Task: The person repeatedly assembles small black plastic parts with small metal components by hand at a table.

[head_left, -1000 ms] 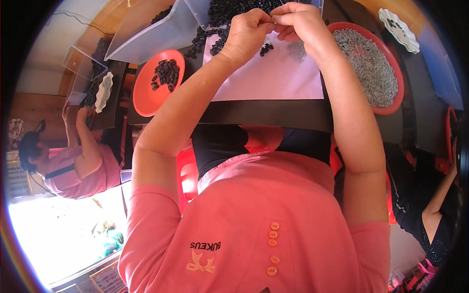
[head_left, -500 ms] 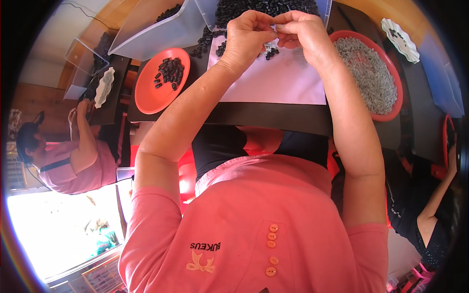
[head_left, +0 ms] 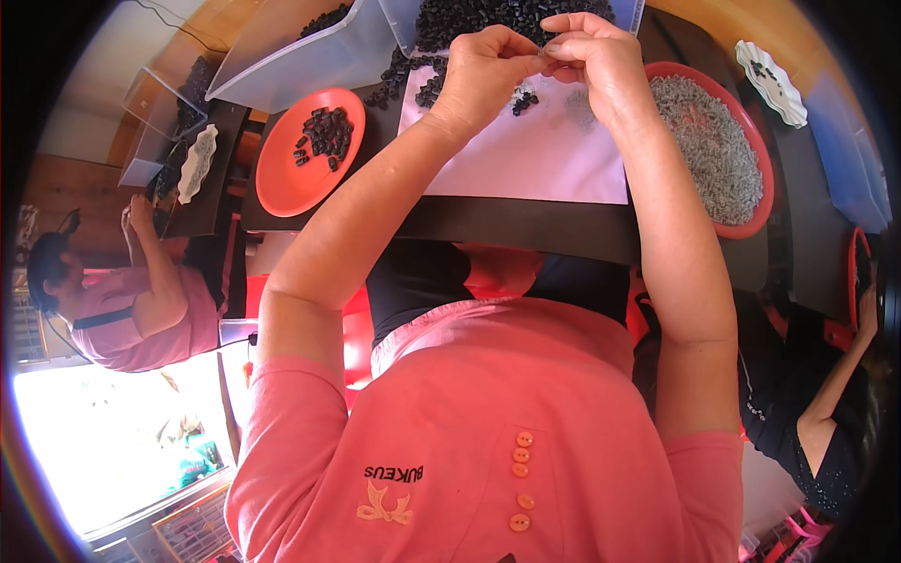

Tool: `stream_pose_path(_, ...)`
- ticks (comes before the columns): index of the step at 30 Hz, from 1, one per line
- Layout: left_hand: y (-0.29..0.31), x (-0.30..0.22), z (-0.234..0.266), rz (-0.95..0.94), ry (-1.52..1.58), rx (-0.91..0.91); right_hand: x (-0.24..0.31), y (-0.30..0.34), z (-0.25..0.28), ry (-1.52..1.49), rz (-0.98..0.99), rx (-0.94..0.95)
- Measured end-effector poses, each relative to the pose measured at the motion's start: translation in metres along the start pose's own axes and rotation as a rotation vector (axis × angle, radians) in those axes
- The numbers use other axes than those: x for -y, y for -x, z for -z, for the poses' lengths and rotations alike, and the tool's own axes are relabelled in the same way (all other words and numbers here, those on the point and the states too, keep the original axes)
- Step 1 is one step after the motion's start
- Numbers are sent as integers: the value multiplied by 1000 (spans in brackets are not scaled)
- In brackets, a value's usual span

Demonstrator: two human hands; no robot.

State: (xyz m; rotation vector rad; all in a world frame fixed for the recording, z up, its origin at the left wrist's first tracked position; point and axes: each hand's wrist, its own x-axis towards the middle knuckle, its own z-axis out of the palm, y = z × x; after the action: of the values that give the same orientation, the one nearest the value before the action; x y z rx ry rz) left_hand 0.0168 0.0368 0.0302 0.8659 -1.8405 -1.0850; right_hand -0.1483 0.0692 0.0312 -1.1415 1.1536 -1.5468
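Fingertips of left hand [head_left: 483, 70] and right hand [head_left: 591, 56] meet, pinching.

dark table [head_left: 526, 230], wooden wall, bright window [head_left: 103, 441]

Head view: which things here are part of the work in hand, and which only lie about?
In use: left hand, right hand, small black parts, white sheet.
Lying about: red plate, red bowl of grey pieces, white dish.

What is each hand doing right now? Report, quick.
Left hand: fingers pinched shut on a small part; which kind cannot be told.
Right hand: fingertips pinched at the same spot, touching the left's.
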Motion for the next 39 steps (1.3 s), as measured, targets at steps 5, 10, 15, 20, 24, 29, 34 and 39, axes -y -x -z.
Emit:
stream_pose_path(5,0,-1,0,8,53,-41,4,3,-3,-3,-43,13)
stream_pose_path(10,2,-11,2,122,147,9,3,2,0,-17,-22,-14)
stream_pose_path(15,1,-9,3,200,256,51,3,1,-1,27,-16,-24)
stream_pose_path(20,-8,-4,3,556,676,120,9,7,-12,98,205,-15)
stream_pose_path(24,-16,6,12,675,974,269,15,13,-16,206,317,3)
stream_pose_path(29,-17,10,14,730,1237,426,19,20,-22,358,470,-58)
stream_pose_path(34,-13,-5,5,626,1057,325,10,13,-17,198,433,-72)
stream_pose_path(39,-4,-12,7,486,760,131,20,17,-20,142,316,-70)
